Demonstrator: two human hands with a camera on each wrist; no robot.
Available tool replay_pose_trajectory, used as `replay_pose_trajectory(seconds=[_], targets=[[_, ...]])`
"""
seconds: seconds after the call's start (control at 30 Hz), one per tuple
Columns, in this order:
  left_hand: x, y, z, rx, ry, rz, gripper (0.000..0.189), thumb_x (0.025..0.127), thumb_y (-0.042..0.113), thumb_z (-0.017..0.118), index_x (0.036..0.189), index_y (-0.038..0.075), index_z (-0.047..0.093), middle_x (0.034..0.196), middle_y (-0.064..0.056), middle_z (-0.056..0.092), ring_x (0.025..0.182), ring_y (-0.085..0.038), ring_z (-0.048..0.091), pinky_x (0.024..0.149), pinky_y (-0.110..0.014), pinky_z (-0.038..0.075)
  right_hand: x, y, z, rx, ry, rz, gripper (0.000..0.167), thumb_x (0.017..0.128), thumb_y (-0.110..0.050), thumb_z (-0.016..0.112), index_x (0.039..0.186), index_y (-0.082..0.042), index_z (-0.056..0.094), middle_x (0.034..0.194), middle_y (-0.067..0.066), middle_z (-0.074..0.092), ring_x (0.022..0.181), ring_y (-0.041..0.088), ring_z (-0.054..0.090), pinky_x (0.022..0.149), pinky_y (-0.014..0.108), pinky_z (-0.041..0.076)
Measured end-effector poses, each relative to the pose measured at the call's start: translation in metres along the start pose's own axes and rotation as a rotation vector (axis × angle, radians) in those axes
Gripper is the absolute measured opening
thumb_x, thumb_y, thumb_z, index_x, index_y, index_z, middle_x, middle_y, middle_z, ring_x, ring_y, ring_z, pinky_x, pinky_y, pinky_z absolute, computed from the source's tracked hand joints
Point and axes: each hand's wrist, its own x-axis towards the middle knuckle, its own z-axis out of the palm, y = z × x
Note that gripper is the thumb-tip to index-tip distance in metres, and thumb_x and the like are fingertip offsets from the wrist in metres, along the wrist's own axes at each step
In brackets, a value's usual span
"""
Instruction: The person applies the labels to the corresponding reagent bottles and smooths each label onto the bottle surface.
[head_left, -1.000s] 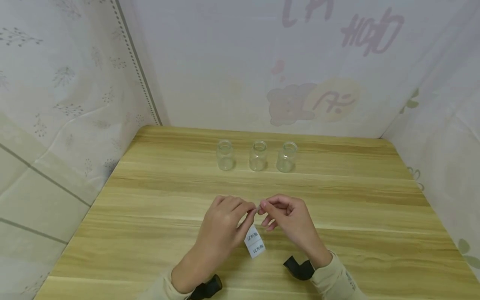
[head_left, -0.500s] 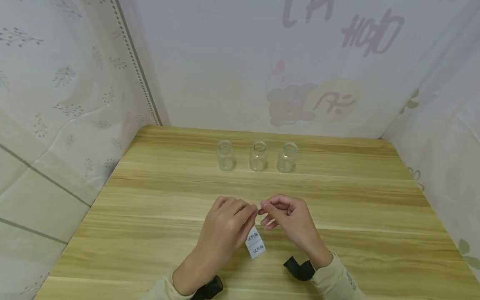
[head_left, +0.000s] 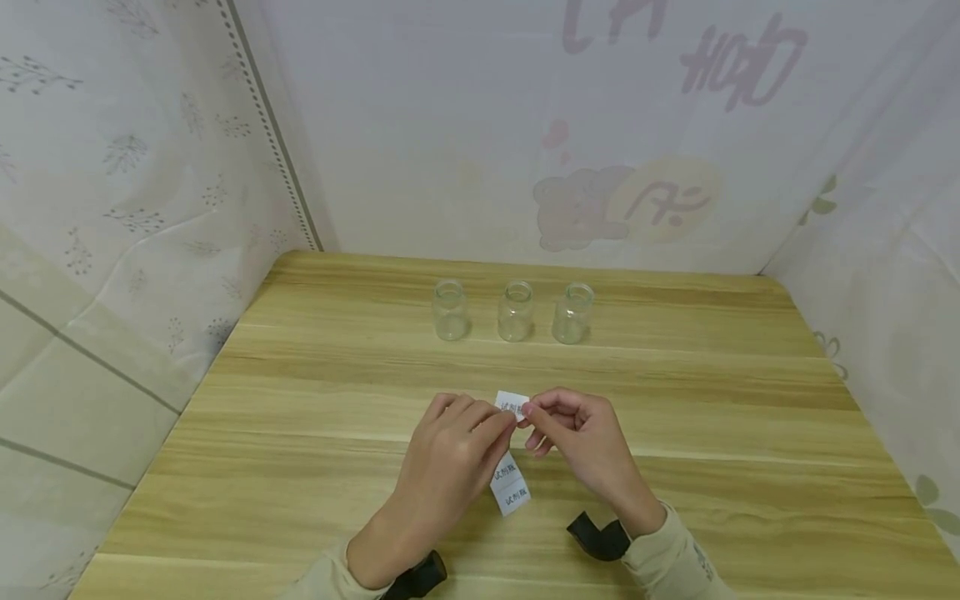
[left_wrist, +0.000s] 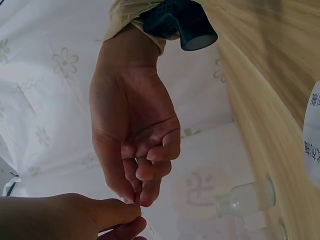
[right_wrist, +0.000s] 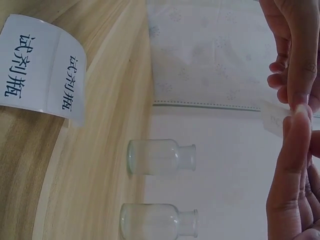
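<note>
A small white label [head_left: 512, 403] with handwritten characters stands up between the two hands. My left hand [head_left: 457, 446] pinches it near its lower edge with thumb and fingertips. From the other side, my right hand [head_left: 573, 429] pinches its right corner between thumb and forefinger. The fingertips nearly meet and cover part of the label; in the right wrist view it shows as a pale, tilted slip [right_wrist: 273, 120]. Below the hands, a white label sheet [head_left: 512, 492] with similar writing lies on the table, its upper end hidden behind my left hand.
Three clear glass bottles [head_left: 516, 312], uncapped, stand upright in a row toward the back of the wooden table [head_left: 675, 400]. Patterned cloth walls [head_left: 420, 150] enclose the back and sides. A black camera mount [head_left: 600, 537] is strapped at each wrist.
The small label has come up into view above the fingertips, its written side now showing. Both hands stay nearly in place, and the sheet and bottles have not moved.
</note>
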Motion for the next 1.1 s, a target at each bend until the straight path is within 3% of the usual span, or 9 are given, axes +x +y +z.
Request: replay_pose_trajectory(seconds=[0.17,0.23,0.4,0.5,0.7,1.0,1.1], targets=[[0.002,-0.006,-0.005,-0.106,-0.008,-0.078,0.012,0.082,0.010,0.089,0.090,0.012,0.080,0.084,0.006,0.074,0.079,-0.010,0.068,0.078,-0.034,0.051,0.001,0.003,0.000,-0.016,0.002,-0.056,0.015,0.101,-0.007,0.068,0.098,0.008,0.070,0.076,0.007,0.071,0.063,0.017,0.068,0.058,0.032,0.059],[0.003,-0.011,-0.009,-0.172,-0.017,-0.173,0.011,0.083,0.013,0.088,0.091,0.013,0.081,0.086,0.007,0.075,0.080,-0.009,0.068,0.078,-0.034,0.052,0.002,0.004,0.000,-0.020,0.002,-0.075,0.015,0.101,-0.006,0.067,0.098,0.008,0.071,0.074,0.005,0.070,0.062,0.016,0.067,0.057,0.031,0.058],[0.008,-0.026,-0.019,-0.384,-0.090,-0.511,0.005,0.092,0.016,0.081,0.096,0.015,0.082,0.090,0.009,0.076,0.079,-0.007,0.065,0.075,-0.037,0.051,0.002,0.003,0.001,-0.021,0.014,-0.077,0.013,0.101,-0.007,0.067,0.100,0.005,0.072,0.077,0.006,0.070,0.060,0.015,0.065,0.055,0.030,0.057],[0.010,-0.030,-0.022,-0.459,-0.153,-0.617,0.006,0.094,0.019,0.078,0.097,0.016,0.082,0.088,0.010,0.076,0.079,-0.007,0.064,0.075,-0.038,0.050,0.001,0.003,0.001,-0.018,0.014,-0.073,0.012,0.101,-0.007,0.068,0.101,0.003,0.073,0.078,0.007,0.070,0.060,0.015,0.064,0.055,0.030,0.056],[0.011,-0.030,-0.022,-0.514,-0.220,-0.650,0.007,0.093,0.020,0.080,0.098,0.016,0.083,0.086,0.012,0.075,0.078,-0.007,0.064,0.076,-0.040,0.051,0.000,0.004,0.001,-0.015,0.015,-0.078,0.012,0.101,-0.008,0.068,0.101,0.002,0.073,0.078,0.008,0.069,0.060,0.015,0.064,0.055,0.029,0.056],[0.012,-0.024,-0.022,-0.505,-0.194,-0.657,0.005,0.092,0.020,0.081,0.096,0.018,0.082,0.082,0.016,0.072,0.076,-0.006,0.062,0.076,-0.040,0.048,-0.001,0.003,-0.001,-0.021,0.020,-0.090,0.011,0.100,-0.008,0.068,0.101,0.002,0.074,0.083,0.009,0.070,0.061,0.017,0.064,0.057,0.029,0.056],[0.013,-0.023,-0.022,-0.507,-0.177,-0.668,0.004,0.091,0.019,0.082,0.095,0.018,0.083,0.080,0.016,0.072,0.076,-0.007,0.061,0.071,-0.034,0.045,-0.001,0.003,-0.001,-0.022,0.026,-0.084,0.011,0.100,-0.008,0.069,0.101,0.001,0.074,0.083,0.009,0.070,0.061,0.018,0.063,0.057,0.028,0.056]])
